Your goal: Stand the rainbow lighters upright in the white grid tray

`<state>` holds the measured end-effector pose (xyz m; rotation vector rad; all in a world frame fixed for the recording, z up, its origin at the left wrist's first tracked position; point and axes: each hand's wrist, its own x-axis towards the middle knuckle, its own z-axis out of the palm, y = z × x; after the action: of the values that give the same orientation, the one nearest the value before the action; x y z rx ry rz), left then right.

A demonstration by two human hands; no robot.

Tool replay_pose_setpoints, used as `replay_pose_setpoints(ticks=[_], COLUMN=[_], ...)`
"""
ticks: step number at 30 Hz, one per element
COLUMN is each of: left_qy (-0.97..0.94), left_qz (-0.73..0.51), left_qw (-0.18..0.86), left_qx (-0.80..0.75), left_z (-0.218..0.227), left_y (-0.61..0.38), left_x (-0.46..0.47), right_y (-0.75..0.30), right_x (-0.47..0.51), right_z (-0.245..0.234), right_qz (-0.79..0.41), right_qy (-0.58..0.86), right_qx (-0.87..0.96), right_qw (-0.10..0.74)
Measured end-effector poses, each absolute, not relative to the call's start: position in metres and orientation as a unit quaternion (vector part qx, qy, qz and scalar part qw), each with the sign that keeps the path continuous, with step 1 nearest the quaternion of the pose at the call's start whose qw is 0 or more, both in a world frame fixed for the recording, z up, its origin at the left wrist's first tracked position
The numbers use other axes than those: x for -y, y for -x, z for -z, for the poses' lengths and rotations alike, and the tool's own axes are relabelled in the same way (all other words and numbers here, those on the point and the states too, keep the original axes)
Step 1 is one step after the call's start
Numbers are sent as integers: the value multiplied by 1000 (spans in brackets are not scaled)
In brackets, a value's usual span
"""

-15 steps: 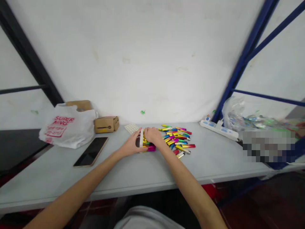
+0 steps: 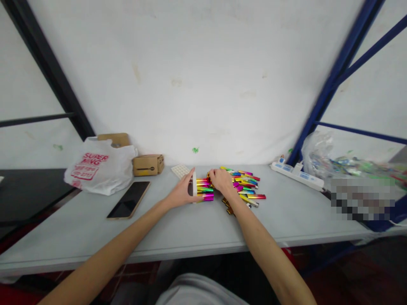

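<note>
A white holder (image 2: 194,186) is being held on edge on the table (image 2: 190,228) by the left grip (image 2: 182,192), with a row of shiny multicoloured sticks (image 2: 206,189) lying against it. The right grip (image 2: 221,180) is being rested on the loose pile (image 2: 246,186) of such sticks just beside the row. A phone (image 2: 129,200) is lying further left, near a white bag (image 2: 98,167).

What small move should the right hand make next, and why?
Probably close the right hand on one piece from the loose pile and bring it to the white rack. The left hand holds that rack on edge, several lighters stick out of it in a row, and the right hand rests at the pile.
</note>
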<state>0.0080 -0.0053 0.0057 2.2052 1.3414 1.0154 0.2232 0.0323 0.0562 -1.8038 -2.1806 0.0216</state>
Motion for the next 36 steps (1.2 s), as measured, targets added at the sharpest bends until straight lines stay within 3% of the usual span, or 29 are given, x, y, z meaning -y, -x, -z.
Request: replay_pose_setpoints(ticks=[6, 17, 28, 36], left_qy=[-820, -809, -803, -799], left_qz=[-295, -324, -345, -350], left_qw=[162, 174, 175, 185], left_qx=[-463, -459, -454, -453], left_z=[-21, -12, -10, -7], left_y=[-10, -13, -15, -14], left_x=[2, 5, 4, -2], right_y=[-244, -258, -247, -208], right_x=[-30, -32, -32, -18], right_z=[-55, -42, -39, -19], right_qz=[38, 11, 26, 107], right_qy=[616, 594, 496, 400], right_qx=[768, 794, 834, 900], right_qw=[174, 130, 238, 137])
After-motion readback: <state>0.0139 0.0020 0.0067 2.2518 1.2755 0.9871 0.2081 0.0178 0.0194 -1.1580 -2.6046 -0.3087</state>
